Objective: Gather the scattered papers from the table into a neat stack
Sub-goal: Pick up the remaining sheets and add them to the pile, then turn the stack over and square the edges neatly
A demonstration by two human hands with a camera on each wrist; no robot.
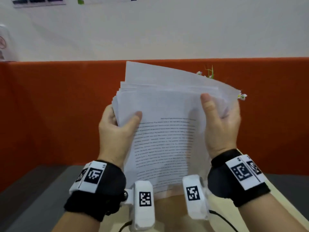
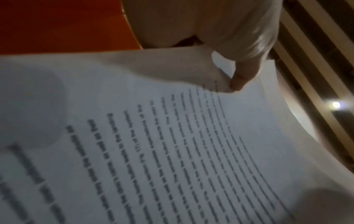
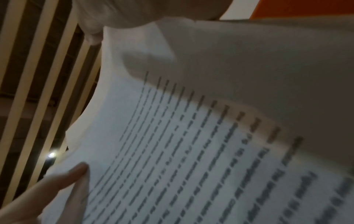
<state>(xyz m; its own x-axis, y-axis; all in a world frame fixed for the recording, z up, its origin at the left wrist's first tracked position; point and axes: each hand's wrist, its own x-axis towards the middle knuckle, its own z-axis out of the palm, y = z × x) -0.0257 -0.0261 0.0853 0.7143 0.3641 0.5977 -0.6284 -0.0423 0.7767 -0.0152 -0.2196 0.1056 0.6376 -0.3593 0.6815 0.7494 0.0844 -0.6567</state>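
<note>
Left hand (image 1: 115,131), centre-left of frame: thumb on top, fingers curled behind, gripping the papers (image 1: 167,131). Papers at frame centre, held above the bench (image 1: 215,220): thin white sheets, printed text on top page, upper edges fanned unevenly. Right hand (image 1: 220,124): thumb pinches the right edge.

pale wooden table (image 1: 168,213) low in the head view; a thin black cable (image 1: 223,218) crosses it.
</note>
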